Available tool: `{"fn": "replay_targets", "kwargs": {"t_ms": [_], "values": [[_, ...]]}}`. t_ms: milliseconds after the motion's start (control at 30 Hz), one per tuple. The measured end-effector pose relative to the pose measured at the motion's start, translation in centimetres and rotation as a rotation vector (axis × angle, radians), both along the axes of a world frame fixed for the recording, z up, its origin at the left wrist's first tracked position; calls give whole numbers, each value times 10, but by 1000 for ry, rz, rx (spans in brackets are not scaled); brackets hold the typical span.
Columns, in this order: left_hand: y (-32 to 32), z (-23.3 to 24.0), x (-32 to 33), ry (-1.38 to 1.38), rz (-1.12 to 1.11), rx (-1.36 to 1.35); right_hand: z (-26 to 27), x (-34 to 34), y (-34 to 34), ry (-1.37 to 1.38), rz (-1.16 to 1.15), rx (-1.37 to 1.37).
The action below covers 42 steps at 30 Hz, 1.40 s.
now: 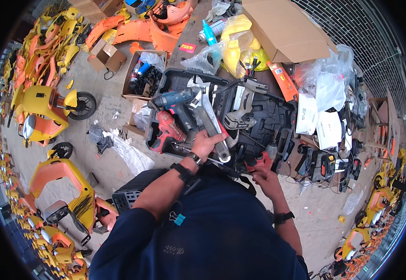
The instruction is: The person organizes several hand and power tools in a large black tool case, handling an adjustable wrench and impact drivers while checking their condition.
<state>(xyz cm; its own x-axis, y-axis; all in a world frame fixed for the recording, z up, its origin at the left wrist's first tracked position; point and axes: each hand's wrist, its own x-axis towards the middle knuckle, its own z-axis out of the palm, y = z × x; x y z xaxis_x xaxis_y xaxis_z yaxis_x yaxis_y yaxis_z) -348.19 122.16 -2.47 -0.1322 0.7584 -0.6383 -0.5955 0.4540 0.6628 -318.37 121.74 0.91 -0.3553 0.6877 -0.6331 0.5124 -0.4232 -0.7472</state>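
My left hand [204,145] grips a large steel adjustable wrench [212,120] over the left half of an open black tool case [164,75]. Beside it lie a blue cordless drill [175,99] and a red power tool [169,127]. My right hand [267,182] is at the near edge of the case's other half, its fingers bent by a red-handled tool [260,161]. Whether it grips that tool is unclear. A grey-beige power tool body [243,108] rests in the moulded right half.
A large cardboard box [287,33], yellow plastic bags [236,52] and an orange box [282,82] lie beyond the case. Battery packs and cables [325,164] crowd the right. Yellow scooters [45,112] and a small carton of bottles [143,77] stand left.
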Motion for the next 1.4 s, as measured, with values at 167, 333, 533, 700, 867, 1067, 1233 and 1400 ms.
{"fn": "replay_targets", "kwargs": {"t_ms": [167, 333, 533, 700, 867, 1067, 1233, 1400], "values": [[12, 11, 13, 7, 38, -7, 17, -16, 23, 68, -24, -9], [10, 15, 17, 61, 98, 16, 46, -41, 52, 54, 12, 13], [13, 53, 1, 81, -22, 71, 51, -82, 80, 97, 129, -12], [23, 87, -6, 228, -214, 69, 63, -131, 111, 233, 126, -107], [27, 49, 1, 155, -333, 102, 75, -162, 124, -8, 473, 22], [21, 56, -30, 324, -508, 234, 82, -154, 145, -188, 530, 238], [-56, 41, -93, 1368, -194, 248, 73, -136, 170, -313, 604, 493], [-93, 24, -125, 1562, -394, 4, 70, -140, 165, -356, 603, 584]]}}
